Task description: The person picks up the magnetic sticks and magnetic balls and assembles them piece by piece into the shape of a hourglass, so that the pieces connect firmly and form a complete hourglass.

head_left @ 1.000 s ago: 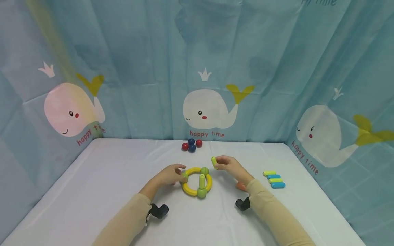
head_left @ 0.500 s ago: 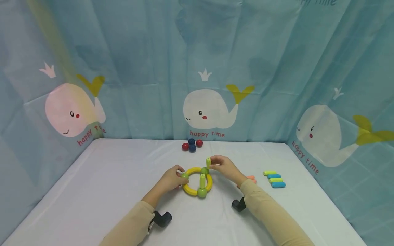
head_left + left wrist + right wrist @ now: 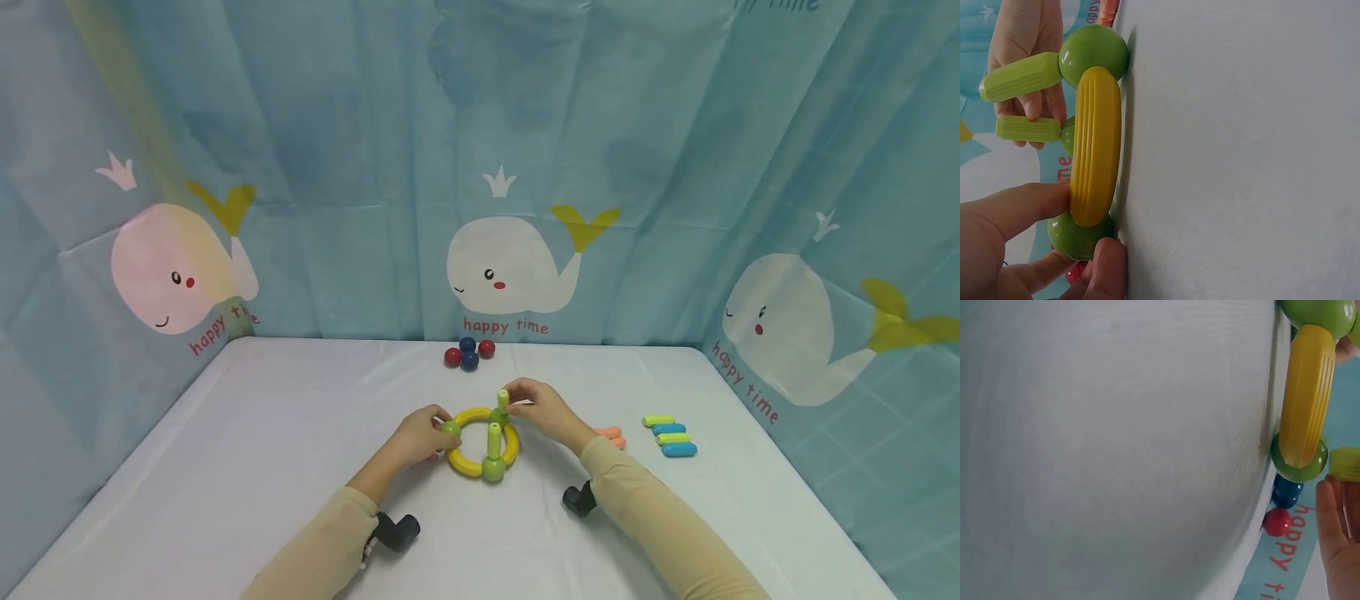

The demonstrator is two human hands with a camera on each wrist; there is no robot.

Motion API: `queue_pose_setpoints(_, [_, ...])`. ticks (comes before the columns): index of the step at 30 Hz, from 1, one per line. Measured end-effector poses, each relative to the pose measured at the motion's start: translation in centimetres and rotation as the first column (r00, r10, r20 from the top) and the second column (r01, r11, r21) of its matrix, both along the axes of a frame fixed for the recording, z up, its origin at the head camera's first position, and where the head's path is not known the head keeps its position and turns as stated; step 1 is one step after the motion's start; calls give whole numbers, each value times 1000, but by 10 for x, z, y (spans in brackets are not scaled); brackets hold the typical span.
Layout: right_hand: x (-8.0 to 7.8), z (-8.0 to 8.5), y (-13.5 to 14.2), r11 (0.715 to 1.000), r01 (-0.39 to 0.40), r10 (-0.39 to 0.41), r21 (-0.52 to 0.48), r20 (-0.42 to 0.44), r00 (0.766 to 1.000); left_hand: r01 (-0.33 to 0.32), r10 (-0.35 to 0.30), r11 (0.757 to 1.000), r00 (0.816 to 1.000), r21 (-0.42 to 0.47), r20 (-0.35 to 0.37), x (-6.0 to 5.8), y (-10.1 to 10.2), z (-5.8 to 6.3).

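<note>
A ring of yellow curved rods [image 3: 467, 467] joined by green balls lies on the table. My left hand [image 3: 417, 435] grips the ring's left green ball [image 3: 1080, 236], thumb and fingers on either side. My right hand [image 3: 546, 410] pinches an upright lime-green rod [image 3: 503, 400] at the back green ball [image 3: 498, 417]. In the left wrist view, that rod's lower end seems to meet the ball. A second lime-green rod [image 3: 494, 440] stands upright on the front green ball [image 3: 493, 470]. My right fingers partly hide the held rod.
Red and dark blue balls [image 3: 469, 361] cluster at the table's back edge. Orange rods [image 3: 613, 437] lie partly hidden behind the right forearm. Farther right, lime and blue rods [image 3: 678, 450] lie in a row. A whale-printed curtain [image 3: 360, 275] surrounds the table [image 3: 225, 467].
My right hand has moved left and slightly down, bringing its lime-green rod from beside the ring onto the back green ball. The left hand has closed more around the left ball.
</note>
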State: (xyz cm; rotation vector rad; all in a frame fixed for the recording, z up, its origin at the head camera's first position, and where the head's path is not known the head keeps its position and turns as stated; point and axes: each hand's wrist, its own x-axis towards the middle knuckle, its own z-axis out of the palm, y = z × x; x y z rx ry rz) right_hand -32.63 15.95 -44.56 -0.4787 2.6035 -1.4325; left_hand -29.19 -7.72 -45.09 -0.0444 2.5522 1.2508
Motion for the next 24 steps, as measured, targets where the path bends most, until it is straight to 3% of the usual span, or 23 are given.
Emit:
queue_pose_setpoints(16, [3,5,-2,997,-17,22,80,-63,998,-1,1,1000,1000,-14,-2,-3,2,2])
queue_pose_setpoints(21, [5,3,-2,996,31,-31,79,1,1000,-3,3,1000,1000,-10,7,-4,-1,0])
queue_pose_setpoints(24, [14,3,4,990,108,-120,89,134,984,2,-1,1000,1000,-22,7,-5,-2,-1])
